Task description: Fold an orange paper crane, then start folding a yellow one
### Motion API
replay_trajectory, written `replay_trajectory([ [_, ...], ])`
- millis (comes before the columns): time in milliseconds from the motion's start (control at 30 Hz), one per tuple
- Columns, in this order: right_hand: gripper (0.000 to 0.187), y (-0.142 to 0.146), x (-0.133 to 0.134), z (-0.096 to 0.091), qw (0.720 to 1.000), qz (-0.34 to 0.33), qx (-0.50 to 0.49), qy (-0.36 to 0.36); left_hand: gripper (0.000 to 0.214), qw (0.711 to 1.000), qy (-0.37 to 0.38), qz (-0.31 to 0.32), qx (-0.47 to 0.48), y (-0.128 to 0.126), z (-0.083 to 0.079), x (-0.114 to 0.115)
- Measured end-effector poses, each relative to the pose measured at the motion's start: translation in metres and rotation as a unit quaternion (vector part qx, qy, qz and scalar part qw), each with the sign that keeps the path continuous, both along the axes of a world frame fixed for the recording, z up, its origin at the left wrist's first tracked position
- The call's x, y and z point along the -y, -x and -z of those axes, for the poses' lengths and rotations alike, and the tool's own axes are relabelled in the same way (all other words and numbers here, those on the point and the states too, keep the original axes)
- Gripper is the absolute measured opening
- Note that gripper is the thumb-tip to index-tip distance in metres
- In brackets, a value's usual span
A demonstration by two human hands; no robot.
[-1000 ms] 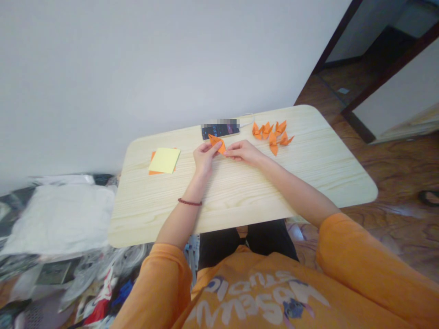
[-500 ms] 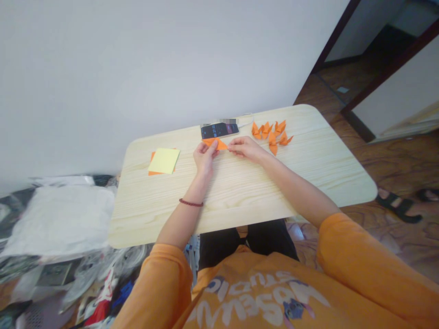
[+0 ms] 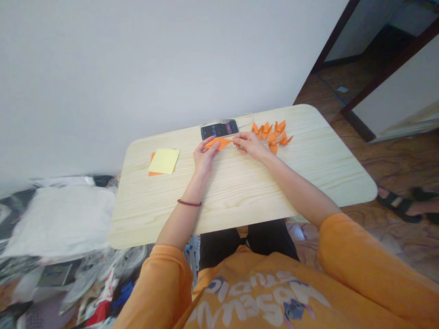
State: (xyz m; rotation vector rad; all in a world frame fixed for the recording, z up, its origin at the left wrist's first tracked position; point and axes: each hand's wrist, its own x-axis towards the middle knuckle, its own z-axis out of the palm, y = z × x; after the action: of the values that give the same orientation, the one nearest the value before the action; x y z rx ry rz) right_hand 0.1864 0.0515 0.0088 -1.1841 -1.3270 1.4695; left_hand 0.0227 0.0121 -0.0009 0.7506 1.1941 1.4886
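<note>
A folded orange paper piece [image 3: 219, 143] stretches between my two hands above the pale wooden table [image 3: 240, 183]. My left hand [image 3: 204, 157] pinches its left end, and my right hand [image 3: 250, 144] pinches its right tip. Just right of my right hand lies a cluster of several finished orange folded paper figures [image 3: 274, 132]. A dark phone [image 3: 219, 129] with a white cable lies just beyond my fingers.
A small stack of yellow and orange paper squares [image 3: 164, 161] lies at the table's left. White bags and clutter [image 3: 58, 219] pile up on the floor to the left. A dark doorway [image 3: 370, 50] opens at the right, and sandalled feet [image 3: 401, 205] stand on the wooden floor.
The orange paper has been drawn out flatter and longer between my hands. My right hand has shifted up and to the right. Another person's sandalled feet have come into view at the right.
</note>
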Motion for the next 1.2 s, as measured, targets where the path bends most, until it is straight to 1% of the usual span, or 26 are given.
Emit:
replay_trajectory([
  [100, 0.018, 0.000, -0.001, -0.001, 1.000, 0.006, -0.008, 0.009, 0.033, 0.999, -0.002, 0.037, 0.022, -0.001, -0.002, 0.000],
  [167, 0.018, 0.000, 0.000, -0.002, 1.000, 0.009, -0.010, 0.016, 0.031, 0.999, -0.003, 0.046, 0.029, -0.002, -0.001, 0.000],
  [267, 0.017, 0.003, 0.004, -0.006, 0.999, 0.024, -0.024, 0.029, 0.028, 0.999, -0.008, 0.034, 0.024, -0.003, 0.001, 0.000],
  [333, 0.016, 0.006, 0.008, -0.008, 0.997, 0.039, -0.058, 0.035, 0.026, 1.000, -0.012, 0.021, 0.015, -0.004, 0.003, -0.001],
  [433, 0.021, 0.010, 0.011, -0.010, 0.994, 0.015, -0.088, 0.064, 0.026, 1.000, -0.021, 0.017, 0.017, -0.005, 0.005, -0.001],
  [500, 0.021, 0.011, 0.011, -0.008, 0.995, 0.005, -0.083, 0.053, 0.027, 0.999, -0.024, 0.024, 0.019, -0.005, 0.006, -0.001],
  [567, 0.020, 0.012, 0.010, -0.005, 0.997, 0.014, -0.070, 0.025, 0.027, 0.999, -0.023, 0.026, 0.009, -0.005, 0.006, -0.001],
  [700, 0.018, 0.010, 0.007, -0.002, 0.998, 0.037, -0.050, -0.011, 0.030, 0.998, -0.027, 0.023, -0.048, -0.003, 0.006, -0.001],
  [867, 0.017, 0.008, 0.008, -0.005, 0.998, 0.011, -0.031, -0.047, 0.029, 0.994, -0.034, 0.028, -0.101, 0.000, 0.010, -0.002],
  [1033, 0.019, 0.007, 0.009, -0.008, 0.999, -0.013, -0.013, -0.039, 0.027, 0.991, -0.043, 0.011, -0.124, 0.002, 0.014, -0.006],
  [1200, 0.022, 0.009, 0.007, -0.004, 0.999, -0.025, -0.030, -0.037, 0.030, 0.995, -0.018, 0.020, -0.092, 0.000, 0.013, -0.007],
])
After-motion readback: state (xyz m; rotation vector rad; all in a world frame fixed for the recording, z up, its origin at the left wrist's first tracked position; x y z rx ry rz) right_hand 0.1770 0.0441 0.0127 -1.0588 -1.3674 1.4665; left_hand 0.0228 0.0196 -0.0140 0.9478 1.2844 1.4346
